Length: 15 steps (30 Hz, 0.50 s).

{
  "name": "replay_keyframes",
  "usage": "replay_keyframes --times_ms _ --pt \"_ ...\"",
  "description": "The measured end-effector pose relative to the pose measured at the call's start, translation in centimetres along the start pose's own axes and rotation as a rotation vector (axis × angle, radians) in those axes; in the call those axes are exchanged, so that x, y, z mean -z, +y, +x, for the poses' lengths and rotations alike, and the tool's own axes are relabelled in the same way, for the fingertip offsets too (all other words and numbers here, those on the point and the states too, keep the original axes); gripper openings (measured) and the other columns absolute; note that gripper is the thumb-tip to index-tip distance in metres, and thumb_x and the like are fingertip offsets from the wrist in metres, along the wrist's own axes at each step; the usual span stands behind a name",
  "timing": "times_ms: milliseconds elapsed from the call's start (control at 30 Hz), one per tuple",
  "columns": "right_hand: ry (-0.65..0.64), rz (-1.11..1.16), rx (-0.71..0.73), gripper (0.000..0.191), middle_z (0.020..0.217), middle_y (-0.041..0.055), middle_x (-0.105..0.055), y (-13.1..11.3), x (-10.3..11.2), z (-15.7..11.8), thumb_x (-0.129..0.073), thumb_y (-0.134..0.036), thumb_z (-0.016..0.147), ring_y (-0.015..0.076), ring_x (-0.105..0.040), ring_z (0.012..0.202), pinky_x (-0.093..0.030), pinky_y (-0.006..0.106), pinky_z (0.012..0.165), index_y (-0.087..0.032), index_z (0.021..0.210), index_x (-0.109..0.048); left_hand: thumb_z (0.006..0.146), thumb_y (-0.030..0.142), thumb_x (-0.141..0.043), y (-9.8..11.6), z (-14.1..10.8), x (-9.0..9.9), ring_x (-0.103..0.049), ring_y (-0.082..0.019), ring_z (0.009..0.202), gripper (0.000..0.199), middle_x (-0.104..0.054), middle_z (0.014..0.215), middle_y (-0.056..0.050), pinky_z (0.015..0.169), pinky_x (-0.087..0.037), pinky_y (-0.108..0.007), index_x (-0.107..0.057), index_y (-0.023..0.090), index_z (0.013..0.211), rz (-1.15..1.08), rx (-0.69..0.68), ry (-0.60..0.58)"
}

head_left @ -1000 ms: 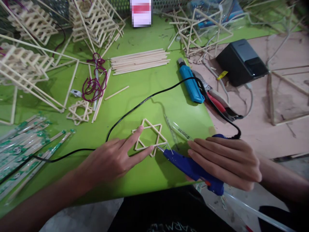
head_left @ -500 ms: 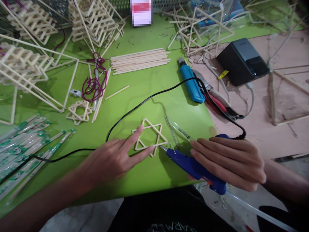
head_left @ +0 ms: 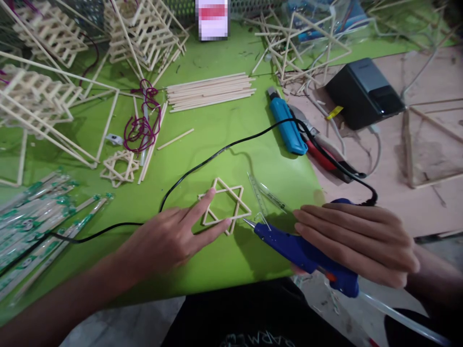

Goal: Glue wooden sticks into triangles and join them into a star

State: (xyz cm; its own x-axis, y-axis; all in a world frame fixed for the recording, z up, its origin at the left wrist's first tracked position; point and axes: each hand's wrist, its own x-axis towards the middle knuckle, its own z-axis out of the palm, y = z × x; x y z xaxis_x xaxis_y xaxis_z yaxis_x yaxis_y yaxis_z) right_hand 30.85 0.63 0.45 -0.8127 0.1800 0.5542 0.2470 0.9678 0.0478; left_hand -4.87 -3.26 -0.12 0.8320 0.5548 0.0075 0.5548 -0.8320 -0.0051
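A flat six-pointed star (head_left: 237,208) of thin wooden sticks lies on the green tabletop (head_left: 202,270). Two spread fingertips of my left hand (head_left: 168,236) rest on its left side and lower edge, pressing it flat. In my right hand (head_left: 361,241) is a blue hot glue gun (head_left: 280,243), its metal nozzle pointing left, just short of the star's right lower edge. A clear glue stick (head_left: 398,318) trails out of the gun's back. Two clear printed pieces of wrapper (head_left: 273,196) lie above the nozzle.
A black cable (head_left: 202,164) loops across behind the star. Beyond are a bundle of sticks (head_left: 211,91), a blue cutter (head_left: 287,123), red-handled pliers (head_left: 325,154) and a dark box (head_left: 365,91). On the left are stick lattices (head_left: 43,96), purple cord (head_left: 139,132) and wrapped chopsticks (head_left: 39,226).
My right hand has drawn the glue gun a little to the right, so the nozzle is now apart from the star. My left hand and the star have stayed put.
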Motion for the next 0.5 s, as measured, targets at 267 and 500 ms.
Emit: replay_keyframes --times_ms 267,500 --pt "-0.02 -0.151 0.047 0.031 0.085 0.0057 -0.077 -0.2 0.1 0.4 -0.072 -0.043 0.089 0.0186 -0.074 0.083 -0.06 0.029 0.069 -0.014 0.098 -0.074 0.082 -0.003 -0.043 0.0 0.0 0.0 -0.069 -0.022 0.088 0.083 -0.027 0.159 -0.026 0.064 -0.056 -0.033 -0.029 0.03 0.157 0.002 -0.003 0.0" --pt "0.009 -0.159 -0.084 0.015 0.084 0.0014 -0.077 -1.3 -0.6 -0.2 -0.066 -0.023 0.093 0.0156 -0.072 0.08 -0.059 0.027 0.069 -0.02 0.106 -0.072 0.082 -0.004 -0.043 0.0 0.0 0.1 -0.069 -0.021 0.087 0.084 -0.027 0.159 -0.026 0.066 -0.056 -0.033 -0.026 0.03 0.158 0.014 -0.005 -0.013"
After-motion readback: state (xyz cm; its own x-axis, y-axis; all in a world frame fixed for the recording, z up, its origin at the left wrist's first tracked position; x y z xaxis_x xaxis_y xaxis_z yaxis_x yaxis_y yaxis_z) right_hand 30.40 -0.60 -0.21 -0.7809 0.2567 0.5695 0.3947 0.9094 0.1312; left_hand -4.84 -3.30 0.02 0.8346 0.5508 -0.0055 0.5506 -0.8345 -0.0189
